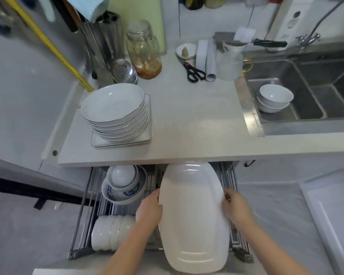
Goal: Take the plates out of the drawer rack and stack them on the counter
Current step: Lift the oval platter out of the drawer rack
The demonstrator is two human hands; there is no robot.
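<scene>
long white platter (193,217): smooth, shiny, oval, long way pointing from the person to the surface (197,120) | over the wire drawer rack (229,179) | left hand (149,209) and right hand (236,207) each closed on one long edge

You hold a plain white platter (193,215) over the grey wire rack (83,231), beside a blue-and-white patterned bowl (125,192) and plain white bowls (111,232). On the pale grey table (197,120) the white plates (115,112) carry thin dark rims — black-handled scissors (194,72) lie nearby, and a yellow tape (54,48) runs down the wall.
</scene>
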